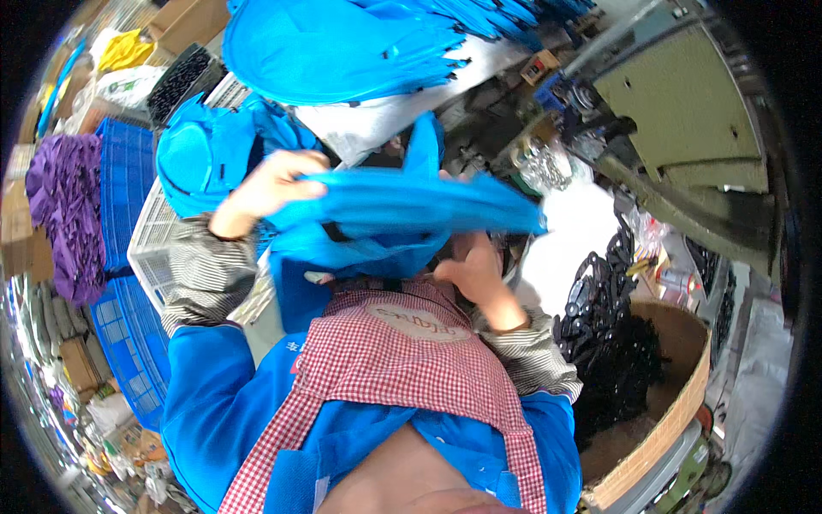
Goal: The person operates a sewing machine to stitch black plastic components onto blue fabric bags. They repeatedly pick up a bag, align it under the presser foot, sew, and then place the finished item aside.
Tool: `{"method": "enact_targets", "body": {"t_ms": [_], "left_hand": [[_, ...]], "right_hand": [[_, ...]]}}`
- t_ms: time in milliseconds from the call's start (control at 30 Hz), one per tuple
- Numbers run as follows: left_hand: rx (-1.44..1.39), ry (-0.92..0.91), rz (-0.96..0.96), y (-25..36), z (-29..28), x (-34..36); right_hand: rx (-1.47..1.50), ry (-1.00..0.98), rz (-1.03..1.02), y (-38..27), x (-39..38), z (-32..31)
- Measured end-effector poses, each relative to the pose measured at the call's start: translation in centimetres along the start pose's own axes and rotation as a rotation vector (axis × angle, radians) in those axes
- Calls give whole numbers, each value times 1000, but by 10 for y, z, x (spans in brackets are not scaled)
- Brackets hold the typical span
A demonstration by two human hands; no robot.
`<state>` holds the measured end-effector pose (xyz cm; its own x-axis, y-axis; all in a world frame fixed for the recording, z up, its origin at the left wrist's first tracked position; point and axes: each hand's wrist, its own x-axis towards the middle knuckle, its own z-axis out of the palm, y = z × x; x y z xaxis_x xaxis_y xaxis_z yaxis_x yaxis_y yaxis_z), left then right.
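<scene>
A blue fabric piece (385, 201) is stretched across in front of my body, its right part smeared by motion. At its left end my left hand (278, 184) is closed on the cloth edge. My right hand (481, 274) is under the right part of the cloth, thumb held apart; its fingers are mostly hidden behind the fabric. More of the blue cloth hangs below, down to the red checked apron (411, 343) I wear. A blue strip of it stands up behind the middle.
Blue sewn pieces (205, 154) lie on a white crate (150, 240) at left; a larger blue stack (334, 51) is on the table ahead. Purple cloth (68, 206) hangs by blue crates (128, 197). A cardboard box (655, 454) with black parts (621, 360) and a green machine (685, 111) are right.
</scene>
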<state>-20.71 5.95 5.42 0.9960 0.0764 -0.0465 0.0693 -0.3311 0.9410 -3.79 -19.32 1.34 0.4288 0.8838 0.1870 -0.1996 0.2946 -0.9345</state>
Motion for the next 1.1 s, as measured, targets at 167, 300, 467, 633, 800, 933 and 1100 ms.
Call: {"method": "enact_targets", "body": {"t_ms": [167, 300, 467, 633, 800, 933, 1100], "left_hand": [[-266, -186, -313, -49, 90, 61], [-63, -32, -33, -24, 146, 121], [-310, -18, -272, -20, 168, 167], [-269, -97, -152, -26, 178, 182], [-411, -31, -20, -23, 169, 197], [-531, -33, -12, -17, 162, 208], [-613, 60, -49, -4, 136, 241]], "right_hand": [[224, 835, -28, 47, -17, -19], [130, 954, -106, 43, -1, -52], [142, 768, 94, 20, -2, -94], [-3, 790, 64, 2, 7, -95], [-18, 835, 103, -1, 11, -105], [-38, 814, 104, -13, 28, -108], [-58, 836, 111, -19, 70, -129]]}}
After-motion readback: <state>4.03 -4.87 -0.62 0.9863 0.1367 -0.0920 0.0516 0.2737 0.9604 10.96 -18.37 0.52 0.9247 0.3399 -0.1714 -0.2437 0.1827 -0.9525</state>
